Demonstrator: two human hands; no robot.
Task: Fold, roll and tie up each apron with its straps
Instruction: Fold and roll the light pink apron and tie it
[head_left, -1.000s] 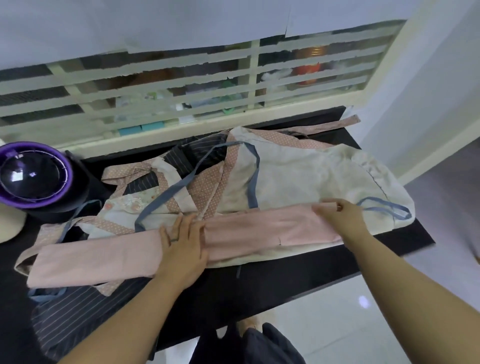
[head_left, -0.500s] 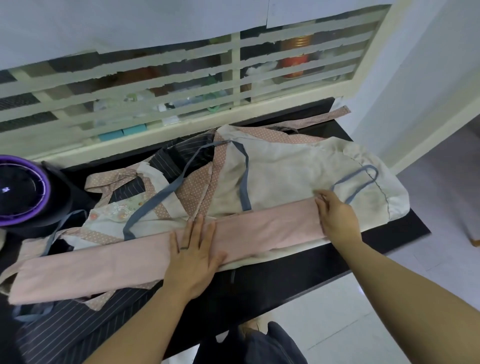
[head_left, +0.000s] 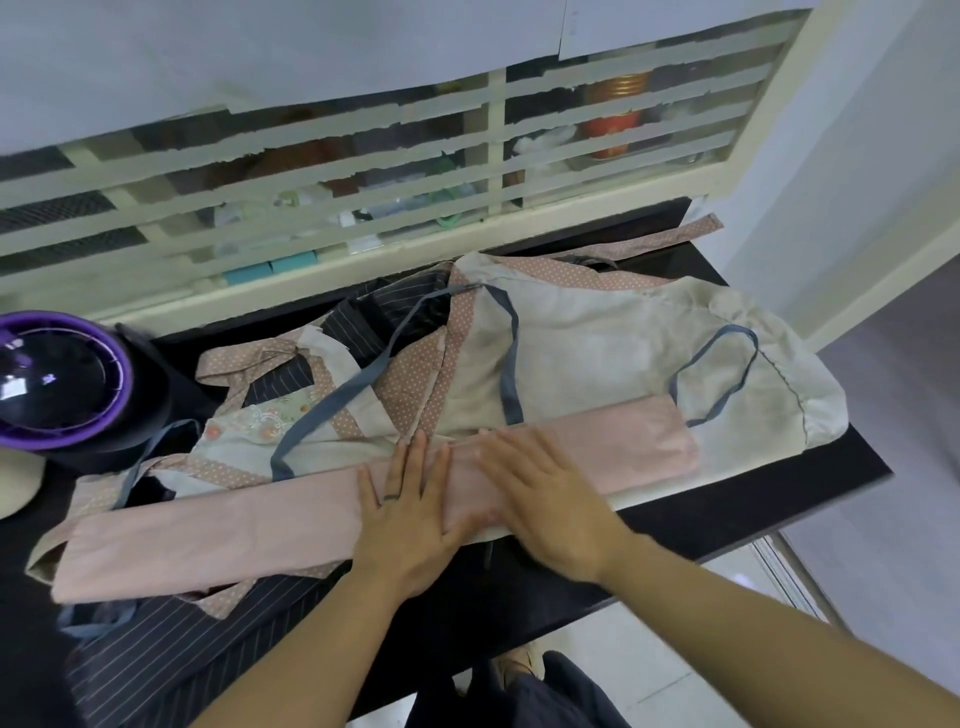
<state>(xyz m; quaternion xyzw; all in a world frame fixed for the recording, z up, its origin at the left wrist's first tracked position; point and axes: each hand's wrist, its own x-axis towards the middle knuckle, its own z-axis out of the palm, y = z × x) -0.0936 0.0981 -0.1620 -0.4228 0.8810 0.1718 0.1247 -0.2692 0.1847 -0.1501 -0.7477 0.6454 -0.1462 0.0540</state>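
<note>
You were at the folding step, your left hand (head_left: 410, 514) and right hand (head_left: 545, 499) pressed flat, each grip open and holding nothing, on the long pink apron (head_left: 208, 535) along the bench (head_left: 753, 514) front, so the next move probably called for rolling it from one end

No readable text, label, brand or number anywhere in view

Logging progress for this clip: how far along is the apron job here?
Done: the pink apron is folded into a long strip. In hand: left hand and right hand lie flat on its middle. Left: rolling and tying it; the cream apron and striped apron lie unfolded, blue strap loose.
</note>
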